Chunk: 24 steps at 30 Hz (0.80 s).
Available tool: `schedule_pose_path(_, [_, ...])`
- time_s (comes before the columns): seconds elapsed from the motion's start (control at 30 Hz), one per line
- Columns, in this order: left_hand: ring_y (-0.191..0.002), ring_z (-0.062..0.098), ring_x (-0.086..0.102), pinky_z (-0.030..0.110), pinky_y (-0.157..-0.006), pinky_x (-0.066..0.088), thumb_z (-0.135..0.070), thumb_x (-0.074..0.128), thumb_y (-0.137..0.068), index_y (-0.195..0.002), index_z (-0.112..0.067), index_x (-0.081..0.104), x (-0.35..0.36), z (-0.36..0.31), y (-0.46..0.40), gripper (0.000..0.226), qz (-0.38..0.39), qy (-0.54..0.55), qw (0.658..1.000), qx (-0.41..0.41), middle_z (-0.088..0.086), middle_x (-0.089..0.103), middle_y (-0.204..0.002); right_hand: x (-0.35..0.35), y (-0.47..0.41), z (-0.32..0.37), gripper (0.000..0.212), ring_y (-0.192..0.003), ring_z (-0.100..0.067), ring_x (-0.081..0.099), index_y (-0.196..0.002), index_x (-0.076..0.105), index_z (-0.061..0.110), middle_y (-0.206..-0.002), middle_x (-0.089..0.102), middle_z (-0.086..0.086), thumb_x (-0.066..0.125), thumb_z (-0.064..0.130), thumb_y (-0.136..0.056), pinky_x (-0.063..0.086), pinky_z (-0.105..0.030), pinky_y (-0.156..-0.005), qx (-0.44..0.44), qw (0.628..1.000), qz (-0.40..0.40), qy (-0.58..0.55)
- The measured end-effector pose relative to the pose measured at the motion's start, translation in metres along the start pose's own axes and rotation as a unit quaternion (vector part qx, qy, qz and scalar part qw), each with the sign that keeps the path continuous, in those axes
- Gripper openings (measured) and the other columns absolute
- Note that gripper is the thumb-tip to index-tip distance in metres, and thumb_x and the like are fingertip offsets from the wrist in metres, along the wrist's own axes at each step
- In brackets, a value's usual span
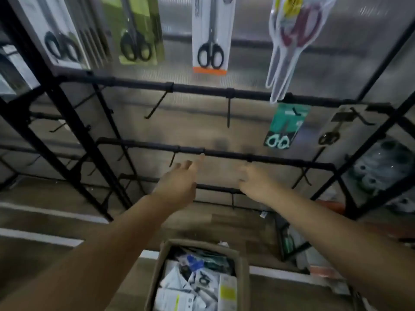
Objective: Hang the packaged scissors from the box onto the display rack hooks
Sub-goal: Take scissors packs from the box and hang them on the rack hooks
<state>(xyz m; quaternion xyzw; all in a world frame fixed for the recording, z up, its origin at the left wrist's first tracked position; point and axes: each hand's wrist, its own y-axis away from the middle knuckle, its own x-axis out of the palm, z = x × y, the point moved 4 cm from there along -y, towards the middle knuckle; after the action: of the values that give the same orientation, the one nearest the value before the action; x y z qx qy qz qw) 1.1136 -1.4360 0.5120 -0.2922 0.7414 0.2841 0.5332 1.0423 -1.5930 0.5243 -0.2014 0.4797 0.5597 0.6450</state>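
The cardboard box (pixel 163 254) stands on the floor below me, full of packaged scissors (pixel 202 279). Both my arms reach over it to the black display rack, at its lower rail (pixel 224 154). My left hand (pixel 177 182) holds nothing, its fingers stretched out and one fingertip up at the rail. My right hand (pixel 252 179) is just under a clip on the same rail; its fingers are blurred and look curled, with no package visible in them. Two empty hooks (pixel 157 106) (pixel 228 113) hang from the rail above.
Higher up hang a white-and-orange scissors pack (pixel 212 34), a green pack (pixel 139 30), a clear pack with red scissors (pixel 292 41) and a small teal pack (pixel 285 126). Another rack section with goods stands at right (pixel 377 167). Wood-look floor lies around the box.
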Motion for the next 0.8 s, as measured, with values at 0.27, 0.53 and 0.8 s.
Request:
schedule_pose_path(0.27, [-0.129, 0.03, 0.039, 0.034, -0.1, 0.036, -0.012, 0.046, -0.093, -0.15, -0.022, 0.004, 0.207, 0.109, 0.065, 0.071, 0.161, 0.009, 0.984, -0.076, 0.008, 0.026, -0.151, 0.204, 0.0, -0.076, 0.03, -0.111, -0.024, 0.055, -0.124, 0.056, 0.008, -0.122, 0.058, -0.009, 0.049, 0.011, -0.095, 0.038, -0.019, -0.08, 0.038, 0.992, 0.115, -0.029])
schedule_pose_path(0.53, [-0.114, 0.021, 0.049, 0.024, -0.086, 0.037, -0.019, 0.044, -0.094, -0.15, -0.023, 0.008, 0.49, 0.202, 0.065, 0.067, 0.167, -0.013, 0.981, -0.101, 0.006, 0.031, -0.147, 0.5, -0.066, -0.241, 0.035, -0.118, -0.025, 0.051, -0.125, 0.057, 0.014, -0.127, 0.056, -0.011, 0.052, 0.02, -0.09, 0.036, -0.025, -0.092, 0.115, 0.986, 0.119, -0.033])
schedule_pose_path(0.8, [-0.129, 0.03, 0.035, 0.034, -0.104, 0.032, -0.023, 0.042, -0.092, -0.148, -0.013, 0.021, 0.644, 0.253, 0.0, 0.061, -0.008, 0.061, 0.996, -0.063, 0.011, 0.04, -0.144, 0.64, -0.158, -0.294, 0.096, -0.137, -0.023, 0.028, -0.15, 0.004, 0.019, -0.15, 0.029, -0.008, 0.07, 0.027, -0.081, 0.027, -0.032, -0.11, 0.028, 0.992, -0.022, -0.119])
